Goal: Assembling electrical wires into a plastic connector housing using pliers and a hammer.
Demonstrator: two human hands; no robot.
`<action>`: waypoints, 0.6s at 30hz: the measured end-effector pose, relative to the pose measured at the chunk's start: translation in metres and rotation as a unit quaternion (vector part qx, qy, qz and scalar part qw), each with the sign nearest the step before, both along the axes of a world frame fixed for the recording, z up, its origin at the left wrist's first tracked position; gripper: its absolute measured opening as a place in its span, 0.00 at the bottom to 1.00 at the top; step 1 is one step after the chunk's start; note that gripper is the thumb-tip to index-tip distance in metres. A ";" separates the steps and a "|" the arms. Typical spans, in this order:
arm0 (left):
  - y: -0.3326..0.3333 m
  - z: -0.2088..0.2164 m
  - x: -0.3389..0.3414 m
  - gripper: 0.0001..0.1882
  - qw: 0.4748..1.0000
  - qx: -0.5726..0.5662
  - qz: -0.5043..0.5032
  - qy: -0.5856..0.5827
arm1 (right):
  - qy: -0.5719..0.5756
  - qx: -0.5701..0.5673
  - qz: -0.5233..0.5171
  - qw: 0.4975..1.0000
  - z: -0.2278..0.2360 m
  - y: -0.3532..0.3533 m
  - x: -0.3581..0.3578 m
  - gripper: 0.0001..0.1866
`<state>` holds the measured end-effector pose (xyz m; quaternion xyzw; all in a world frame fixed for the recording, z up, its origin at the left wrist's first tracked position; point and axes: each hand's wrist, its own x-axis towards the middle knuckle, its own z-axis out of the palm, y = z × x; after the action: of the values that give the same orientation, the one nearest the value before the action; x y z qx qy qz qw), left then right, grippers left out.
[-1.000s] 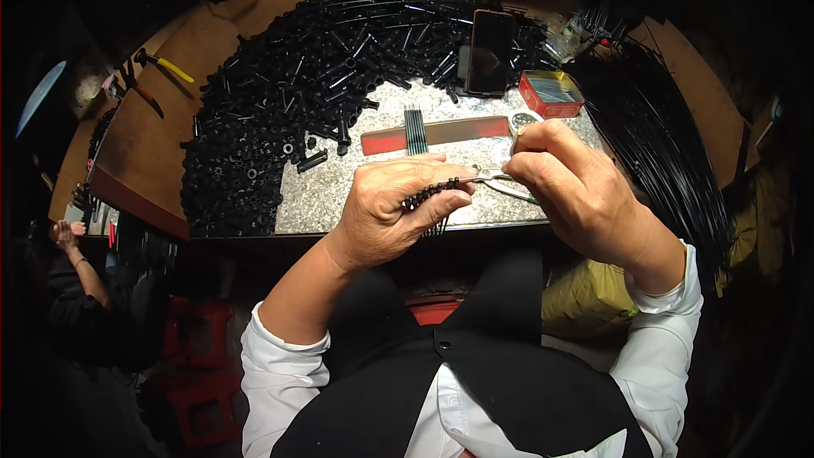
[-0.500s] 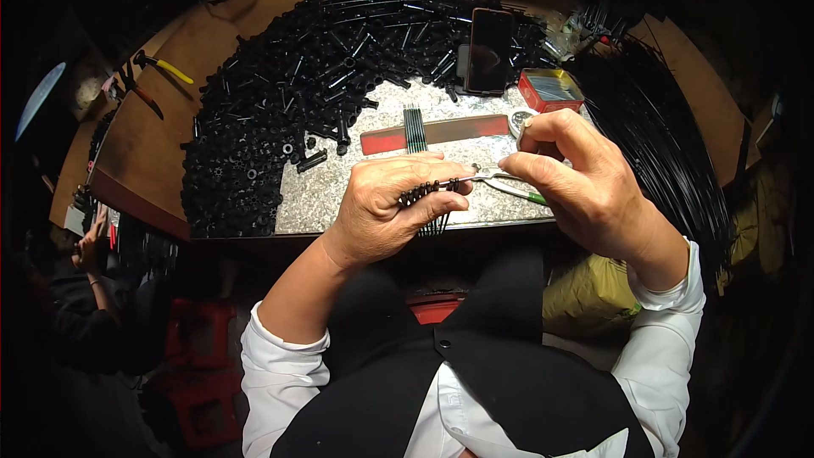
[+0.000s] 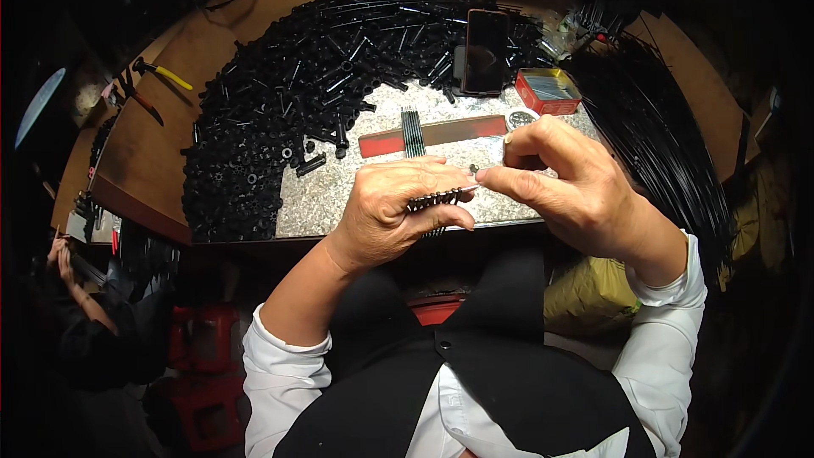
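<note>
My left hand (image 3: 386, 199) is closed round a bundle of thin dark rods. A row of small black ring-like ends (image 3: 434, 198) stands along its thumb and fingers, and the rods poke out below the hand. Close on its right, my right hand (image 3: 572, 187) has its thumb stretched toward the left fingertips and its forefinger bent. What the right fingers hold, if anything, is too small or hidden to name. A small dark piece (image 3: 473, 169) shows at the thumb tip. Behind the left hand, several dark green rods (image 3: 413, 133) lie side by side across a red and grey flat bar (image 3: 458, 131).
A large heap of black tubular parts (image 3: 314, 59) covers the table's left and back. A phone (image 3: 485, 51) stands behind the speckled board (image 3: 318, 195), near a red tin (image 3: 547, 92). Long black rods (image 3: 657, 136) lie right; pincers (image 3: 165, 72) lie left. Another person's hands (image 3: 64, 259) show far left.
The green-handled pliers that showed under my right hand are no longer visible. My right thumb has moved left, toward the left fingertips. The row of black ends has turned slightly.
</note>
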<state>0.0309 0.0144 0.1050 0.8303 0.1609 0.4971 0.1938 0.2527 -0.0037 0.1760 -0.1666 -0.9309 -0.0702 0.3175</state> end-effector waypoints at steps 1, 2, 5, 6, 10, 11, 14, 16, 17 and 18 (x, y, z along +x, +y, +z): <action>0.002 0.000 0.001 0.16 1.000 0.019 -0.004 -0.004 | 0.000 0.000 0.000 1.000 -0.001 0.001 -0.001 0.16; 0.002 0.000 0.002 0.16 1.000 0.020 -0.004 -0.005 | 0.003 -0.019 0.019 1.000 -0.001 0.002 -0.001 0.17; 0.002 0.002 0.003 0.18 0.999 0.038 0.008 0.026 | 0.040 -0.082 0.044 0.995 -0.003 0.002 -0.010 0.18; 0.000 0.002 0.002 0.18 1.000 -0.022 -0.011 0.015 | 0.072 -0.126 0.050 0.988 -0.004 0.002 -0.014 0.18; -0.001 -0.010 0.001 0.20 0.999 -0.038 -0.008 0.004 | 0.087 -0.186 0.052 0.977 0.003 -0.001 -0.030 0.19; 0.001 -0.020 0.005 0.21 0.997 -0.076 -0.019 0.002 | 0.078 -0.190 0.047 0.978 0.002 0.000 -0.030 0.21; 0.006 -0.059 -0.006 0.29 0.993 -0.035 0.039 0.103 | 0.018 -0.191 0.067 0.979 0.002 0.009 -0.033 0.12; 0.010 -0.086 -0.011 0.37 0.965 -0.003 0.104 0.240 | 0.046 -0.195 0.067 0.977 0.000 0.010 -0.034 0.09; 0.008 -0.091 -0.014 0.47 0.940 0.006 0.107 0.323 | 0.059 -0.204 0.062 0.975 0.000 0.008 -0.034 0.09; 0.006 -0.101 -0.017 0.50 0.920 0.013 0.114 0.375 | 0.056 -0.196 0.052 0.978 0.004 0.006 -0.034 0.08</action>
<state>0.0140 0.0206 0.0043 0.9343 0.3090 0.1704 0.0506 0.2182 0.0026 0.1796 -0.1810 -0.9145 0.1397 0.3337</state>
